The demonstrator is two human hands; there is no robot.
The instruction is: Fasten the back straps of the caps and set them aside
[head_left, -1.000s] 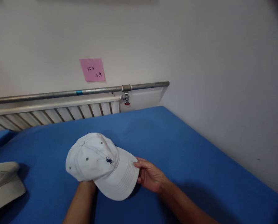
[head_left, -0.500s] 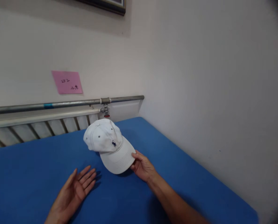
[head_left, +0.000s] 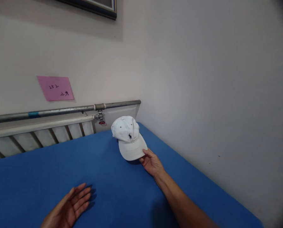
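White cap (head_left: 127,129) over the blue surface (head_left: 108,177), at its far corner, 12 o'clock.
Right hand (head_left: 152,162) at cap's 4 o'clock, clamped on brim (head_left: 131,150) edge; cannot tell whether crown rests. Left hand (head_left: 68,207), 7–8 o'clock, well apart, fingers extended, palm open. Red-handled valve (head_left: 100,116), pink note (head_left: 55,88) toward 10.

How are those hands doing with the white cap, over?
Right hand gripping white cap by its brim. Left hand open, apart from cap. Cap near blue surface's far corner. Close by: pipe valve behind left, wall on right.
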